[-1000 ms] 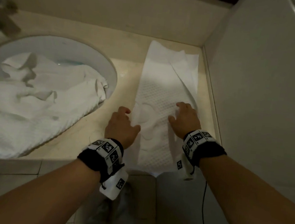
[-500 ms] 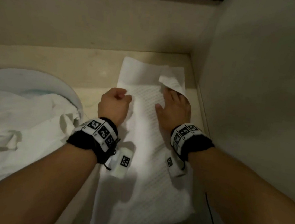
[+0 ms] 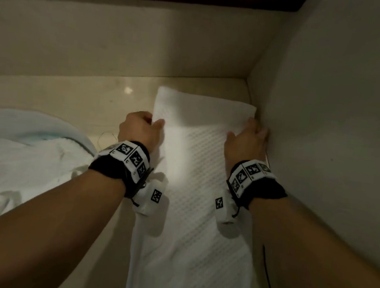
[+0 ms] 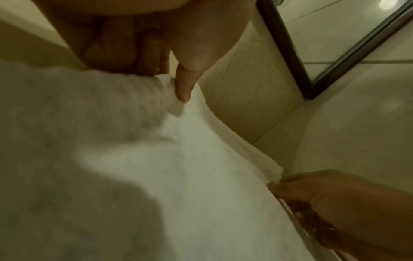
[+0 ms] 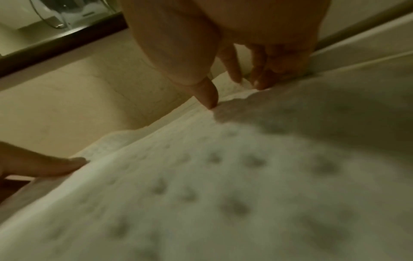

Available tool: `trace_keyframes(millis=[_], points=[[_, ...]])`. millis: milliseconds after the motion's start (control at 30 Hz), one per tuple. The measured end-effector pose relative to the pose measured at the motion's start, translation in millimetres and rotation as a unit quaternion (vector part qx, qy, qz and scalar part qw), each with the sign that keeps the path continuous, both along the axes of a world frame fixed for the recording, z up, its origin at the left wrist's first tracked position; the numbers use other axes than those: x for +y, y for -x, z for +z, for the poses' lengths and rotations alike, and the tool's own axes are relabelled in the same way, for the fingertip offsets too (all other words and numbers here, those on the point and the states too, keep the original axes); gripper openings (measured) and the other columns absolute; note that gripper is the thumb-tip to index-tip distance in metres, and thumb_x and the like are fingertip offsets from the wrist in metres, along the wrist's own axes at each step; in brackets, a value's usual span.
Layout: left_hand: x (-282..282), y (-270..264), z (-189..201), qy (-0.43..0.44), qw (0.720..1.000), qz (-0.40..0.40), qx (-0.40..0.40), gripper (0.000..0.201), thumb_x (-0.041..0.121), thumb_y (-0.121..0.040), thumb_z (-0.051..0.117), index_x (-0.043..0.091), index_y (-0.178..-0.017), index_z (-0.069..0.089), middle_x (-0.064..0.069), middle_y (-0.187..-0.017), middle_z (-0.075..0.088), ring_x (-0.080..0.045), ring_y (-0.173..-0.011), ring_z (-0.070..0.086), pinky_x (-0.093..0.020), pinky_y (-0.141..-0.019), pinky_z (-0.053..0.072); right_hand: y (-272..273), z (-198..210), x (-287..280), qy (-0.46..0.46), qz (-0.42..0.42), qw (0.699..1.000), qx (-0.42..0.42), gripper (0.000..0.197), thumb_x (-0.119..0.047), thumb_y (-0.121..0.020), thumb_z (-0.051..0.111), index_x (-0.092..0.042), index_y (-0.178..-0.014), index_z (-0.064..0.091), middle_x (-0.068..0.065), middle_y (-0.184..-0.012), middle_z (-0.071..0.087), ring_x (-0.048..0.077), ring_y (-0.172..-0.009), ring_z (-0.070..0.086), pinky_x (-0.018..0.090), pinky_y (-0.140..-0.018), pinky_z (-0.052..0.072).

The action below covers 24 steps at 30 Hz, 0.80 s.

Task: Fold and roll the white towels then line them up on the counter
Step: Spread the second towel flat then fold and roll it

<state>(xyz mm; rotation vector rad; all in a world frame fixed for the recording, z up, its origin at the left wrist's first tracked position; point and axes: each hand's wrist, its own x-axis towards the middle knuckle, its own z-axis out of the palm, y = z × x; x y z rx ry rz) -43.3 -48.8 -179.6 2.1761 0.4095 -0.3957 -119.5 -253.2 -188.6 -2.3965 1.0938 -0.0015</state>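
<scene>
head: towels (image 3: 22,172) in sink (image 3: 51,125)

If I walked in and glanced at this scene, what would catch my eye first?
Most striking is the long white towel laid flat on the beige counter, running toward the corner where the walls meet. The left hand and right hand grip its two side edges near the far end. To the left, more white towels lie heaped in the sink.
</scene>
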Motion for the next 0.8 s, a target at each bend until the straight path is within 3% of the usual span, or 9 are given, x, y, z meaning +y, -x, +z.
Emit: trace_keyframes(millis=[133, 267, 300, 367, 467, 567, 633, 700, 800], points=[[8, -9, 0, -0.012, 1.000, -0.015, 0.013, 0.034, 0.034, -0.092, 0.065, 0.018, -0.122, 0.069, -0.006, -0.111, 0.072, -0.029, -0.111, 0.064, -0.030, -0.097, 0.048, -12, 4, 6, -0.029, -0.056, 0.997, 0.035, 0.067, -0.034, -0.088, 0.069, 0.000, -0.137, 0.038, 0.022, -0.134, 0.047, 0.037, -0.114, 0.055, 0.041, -0.090, 0.052], [24, -11, -2, -0.001, 1.000, 0.000, 0.008, 0.006, 0.029, -0.091, 0.063, 0.025, -0.087, 0.065, 0.002, -0.089, 0.066, -0.028, -0.100, 0.065, -0.031, -0.094, 0.050, -21, 7, 0, -0.097, -0.034, 0.994, 0.033, 0.050, -0.038, -0.080, 0.076, -0.003, -0.114, 0.061, 0.013, -0.112, 0.068, 0.028, -0.094, 0.067, 0.035, -0.078, 0.058], [27, -12, -4, 0.006, 1.000, 0.010, 0.006, 0.006, 0.028, -0.091, 0.064, 0.026, -0.085, 0.064, 0.002, -0.090, 0.067, -0.028, -0.100, 0.065, -0.033, -0.095, 0.051, -24, 8, -1, -0.107, -0.029, 0.993, 0.045, 0.047, -0.037, -0.081, 0.075, -0.004, -0.113, 0.063, 0.011, -0.112, 0.069, 0.027, -0.093, 0.067, 0.031, -0.075, 0.056], [36, -13, -6, 0.027, 0.999, 0.034, 0.005, 0.010, 0.028, -0.090, 0.066, 0.026, -0.100, 0.069, 0.004, -0.095, 0.069, -0.025, -0.102, 0.066, -0.034, -0.099, 0.051, -33, 15, 0, -0.109, -0.008, 0.991, 0.076, 0.043, -0.033, -0.086, 0.072, -0.004, -0.116, 0.060, 0.011, -0.116, 0.066, 0.027, -0.099, 0.065, 0.025, -0.071, 0.047], [48, -20, -11, 0.065, 0.996, 0.062, 0.003, 0.019, 0.032, -0.086, 0.069, 0.026, -0.104, 0.071, 0.002, -0.094, 0.074, -0.025, -0.093, 0.069, -0.037, -0.095, 0.055, -52, 28, 7, -0.083, 0.048, 0.989, 0.110, 0.047, -0.033, -0.093, 0.064, 0.000, -0.124, 0.053, 0.017, -0.128, 0.061, 0.032, -0.114, 0.059, 0.026, -0.074, 0.040], [55, -32, -7, 0.134, 0.987, 0.093, 0.001, 0.011, 0.024, -0.089, 0.068, 0.014, -0.095, 0.067, -0.009, -0.073, 0.066, -0.029, -0.057, 0.066, -0.039, -0.059, 0.059, -82, 36, 14, -0.052, 0.102, 0.988, 0.104, 0.051, -0.036, -0.098, 0.055, 0.003, -0.131, 0.047, 0.020, -0.136, 0.054, 0.035, -0.122, 0.054, 0.031, -0.087, 0.044], [56, -45, -3, 0.179, 0.976, 0.123, 0.001, 0.007, 0.011, -0.094, 0.065, 0.009, -0.088, 0.061, -0.011, -0.071, 0.060, -0.028, -0.054, 0.069, -0.030, -0.045, 0.050, -105, 42, 21, -0.030, 0.129, 0.987, 0.090, 0.052, -0.037, -0.100, 0.051, 0.003, -0.133, 0.046, 0.020, -0.139, 0.052, 0.035, -0.126, 0.051, 0.034, -0.096, 0.043], [60, -57, -3, 0.206, 0.966, 0.155, 0.000, 0.018, 0.006, -0.094, 0.063, 0.015, -0.080, 0.057, -0.013, -0.081, 0.064, -0.029, -0.060, 0.073, -0.031, -0.049, 0.052, -123, 44, 28, -0.016, 0.151, 0.985, 0.084, 0.053, -0.038, -0.101, 0.050, 0.002, -0.135, 0.045, 0.020, -0.142, 0.050, 0.034, -0.129, 0.049, 0.034, -0.098, 0.041], [68, -63, -7, 0.227, 0.953, 0.202, 0.008, 0.018, -0.001, -0.092, 0.061, 0.016, -0.084, 0.060, -0.017, -0.088, 0.070, -0.029, -0.064, 0.074, -0.035, -0.059, 0.057, -133, 35, 32, -0.012, 0.171, 0.980, 0.097, 0.059, -0.041, -0.100, 0.051, 0.002, -0.139, 0.040, 0.021, -0.143, 0.047, 0.035, -0.131, 0.046, 0.036, -0.100, 0.041]])
